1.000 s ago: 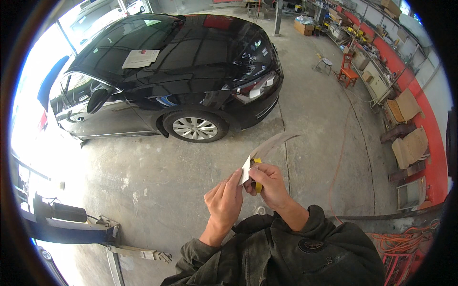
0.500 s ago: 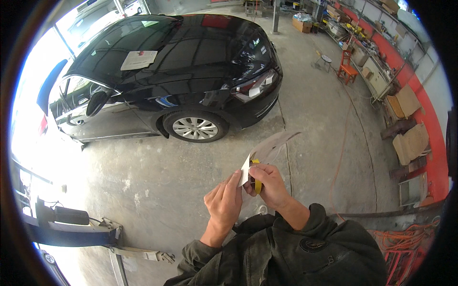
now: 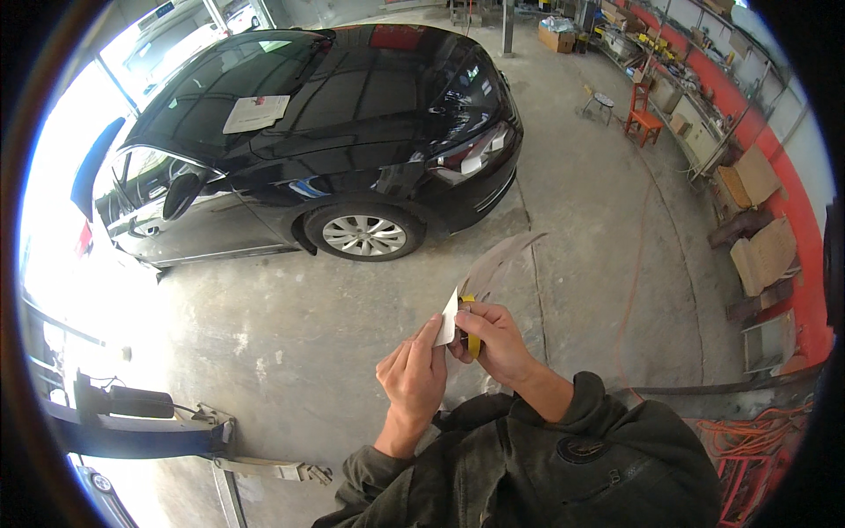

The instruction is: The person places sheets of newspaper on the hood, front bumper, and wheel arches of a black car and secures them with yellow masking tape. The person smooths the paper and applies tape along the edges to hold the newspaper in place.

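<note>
In front of my body, my left hand [image 3: 411,374] pinches a small white card-like piece [image 3: 448,320] with its fingers stretched up along it. My right hand [image 3: 495,341] is closed around a yellow-edged round thing [image 3: 473,339] with a dark middle; its exact kind is hidden by the fingers. The right thumb reaches to the edge of the white piece, so both hands meet there. Beyond them a smoky, see-through curved sheet [image 3: 503,266], like thin film, stretches up to the right. Where it joins what I hold is not clear.
A black car [image 3: 352,114] stands ahead, papers [image 3: 255,113] on it. Lower left is a blue lift arm [image 3: 132,431]. To the right are a red chair [image 3: 642,119], a stool [image 3: 598,104], a cluttered bench [image 3: 695,132] and orange cable [image 3: 748,433] by my right side.
Both hands keep their hold and barely move. The see-through sheet's far end has shifted slightly up and left. The view has tilted a little.
</note>
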Motion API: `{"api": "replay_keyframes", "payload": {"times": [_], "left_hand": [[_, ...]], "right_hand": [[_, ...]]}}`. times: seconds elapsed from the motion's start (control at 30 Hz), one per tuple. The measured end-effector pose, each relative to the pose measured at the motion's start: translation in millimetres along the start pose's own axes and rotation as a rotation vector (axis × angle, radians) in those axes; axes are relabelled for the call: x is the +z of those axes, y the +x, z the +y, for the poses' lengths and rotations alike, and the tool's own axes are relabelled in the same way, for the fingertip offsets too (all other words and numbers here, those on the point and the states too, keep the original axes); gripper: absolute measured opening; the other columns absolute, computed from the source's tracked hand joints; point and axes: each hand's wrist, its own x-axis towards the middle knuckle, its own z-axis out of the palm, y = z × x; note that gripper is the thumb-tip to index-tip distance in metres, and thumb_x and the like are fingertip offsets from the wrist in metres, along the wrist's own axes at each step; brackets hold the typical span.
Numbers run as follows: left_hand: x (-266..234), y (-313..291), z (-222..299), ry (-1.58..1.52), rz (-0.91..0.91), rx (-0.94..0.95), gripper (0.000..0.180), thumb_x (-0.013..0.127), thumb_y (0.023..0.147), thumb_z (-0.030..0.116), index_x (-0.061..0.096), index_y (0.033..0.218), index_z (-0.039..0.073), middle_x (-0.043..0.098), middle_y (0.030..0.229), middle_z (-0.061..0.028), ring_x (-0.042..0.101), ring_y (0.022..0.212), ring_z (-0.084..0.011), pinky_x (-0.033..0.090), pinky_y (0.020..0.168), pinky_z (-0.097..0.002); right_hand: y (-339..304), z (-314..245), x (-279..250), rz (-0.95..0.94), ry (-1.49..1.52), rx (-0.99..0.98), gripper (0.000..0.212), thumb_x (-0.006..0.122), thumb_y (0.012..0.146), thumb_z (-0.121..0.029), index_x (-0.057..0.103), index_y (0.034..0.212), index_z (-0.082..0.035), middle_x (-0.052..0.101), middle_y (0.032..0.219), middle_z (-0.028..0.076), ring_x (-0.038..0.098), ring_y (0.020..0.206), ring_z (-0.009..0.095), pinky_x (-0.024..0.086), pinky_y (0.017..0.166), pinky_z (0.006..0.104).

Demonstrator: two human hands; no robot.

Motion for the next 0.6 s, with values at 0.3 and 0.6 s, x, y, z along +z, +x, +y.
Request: {"api": "replay_keyframes", "payload": {"times": [0.3, 0.6], "left_hand": [[0.9, -2.6, 2.5, -0.019, 0.000, -0.063, 0.036, 0.071, 0.074, -0.007, 0.075, 0.108, 0.004, 0.074, 0.083, -0.0124, 0.074, 0.069, -0.0230, 0.056, 0.060, -0.0316], [-2.9, -4.6, 8.9, -0.125, -0.075, -0.150, 0.026, 0.073, 0.082, -0.002, 0.075, 0.107, 0.003, 0.074, 0.082, -0.0135, 0.072, 0.065, -0.0232, 0.054, 0.057, -0.0310]], "right_hand": [[-0.8, 5.1, -2.9, 0.014, -0.040, 0.001, 0.021, 0.061, 0.102, -0.021, 0.067, 0.091, -0.005, 0.065, 0.079, 0.000, 0.061, 0.068, 0.008, 0.045, 0.056, 0.0241], [-3.8, 0.6, 1.1, 0.055, -0.145, -0.068, 0.019, 0.061, 0.103, -0.020, 0.067, 0.094, -0.004, 0.063, 0.079, -0.001, 0.059, 0.066, 0.007, 0.046, 0.058, 0.0228]]}}
